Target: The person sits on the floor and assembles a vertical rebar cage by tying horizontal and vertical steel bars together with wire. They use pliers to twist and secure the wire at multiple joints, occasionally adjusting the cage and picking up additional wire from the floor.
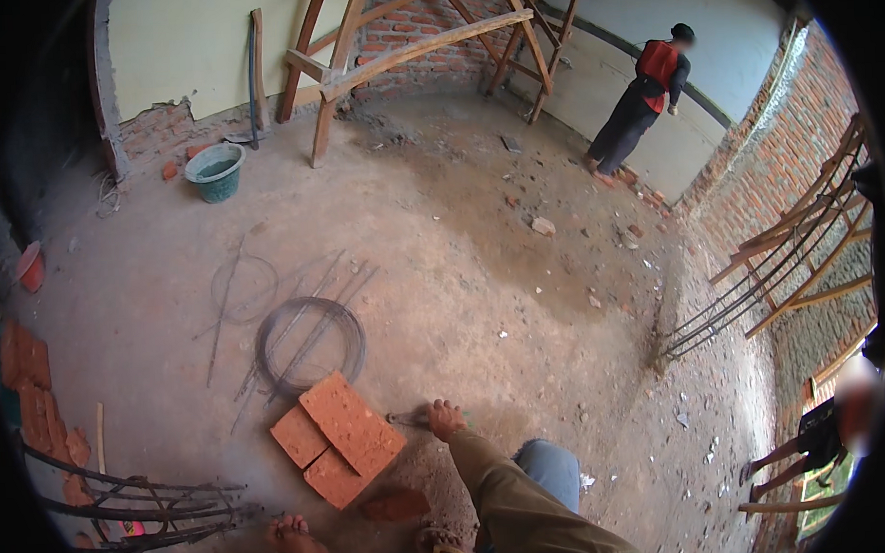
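Note:
My right hand [447, 419] reaches down close to the floor, its arm in a brown-olive sleeve. Its fingers are curled around a slim tool, whose dark metal end [405, 417] sticks out toward the bricks; the rest is covered by the hand, so its exact kind cannot be made out. Just left of it lie orange-red bricks: one long brick [353, 422] rests across others [299, 436] beneath. Another brick [394, 503] lies in shadow nearer my feet. My left hand is not in view.
Behind the bricks lie a wire coil [358, 330] and thin rods. Rebar [149, 516] juts in at lower left beside stacked bricks [24, 357]. Farther off are a green bucket [217, 174], wooden trestles [425, 53], a person in red and black [641, 104], and another person [820, 429] at right.

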The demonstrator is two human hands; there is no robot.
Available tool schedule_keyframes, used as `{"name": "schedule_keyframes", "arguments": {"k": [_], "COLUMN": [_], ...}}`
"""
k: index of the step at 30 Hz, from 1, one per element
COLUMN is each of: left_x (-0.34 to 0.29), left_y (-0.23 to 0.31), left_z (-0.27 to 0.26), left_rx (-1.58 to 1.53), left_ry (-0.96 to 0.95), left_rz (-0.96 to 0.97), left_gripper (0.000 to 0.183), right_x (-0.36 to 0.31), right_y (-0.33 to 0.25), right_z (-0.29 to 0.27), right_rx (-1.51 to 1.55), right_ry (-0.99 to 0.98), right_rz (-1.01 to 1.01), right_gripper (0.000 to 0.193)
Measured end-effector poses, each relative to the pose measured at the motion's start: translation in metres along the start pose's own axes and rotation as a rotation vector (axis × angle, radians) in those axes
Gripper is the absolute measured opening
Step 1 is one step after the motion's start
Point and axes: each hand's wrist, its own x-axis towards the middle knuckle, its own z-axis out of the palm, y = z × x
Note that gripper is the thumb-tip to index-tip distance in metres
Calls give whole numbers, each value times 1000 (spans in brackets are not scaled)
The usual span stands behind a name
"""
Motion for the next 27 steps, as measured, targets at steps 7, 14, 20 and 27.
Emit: {"name": "schedule_keyframes", "arguments": {"k": [7, 14, 20, 27], "left_x": [18, -8, -27, -25], "left_y": [-11, 4, 28, 14], "left_z": [-8, 51, 59, 29], "left_rx": [202, 144, 167, 8], "left_ry": [76, 234, 191, 59], "left_rz": [107, 3, -28, -85], "left_gripper": [35, 31, 20, 10], "right_x": [-13, -79, -198, -208], "right_y": [-8, -48, -134, -236], "right_z": [-5, -139, -177, -146], "right_rx": [204, 1450, 1562, 770], "right_ry": [66, 124, -460, -844], "right_rz": [33, 18, -199, -504], "right_gripper": [39, 30, 29, 24]}}
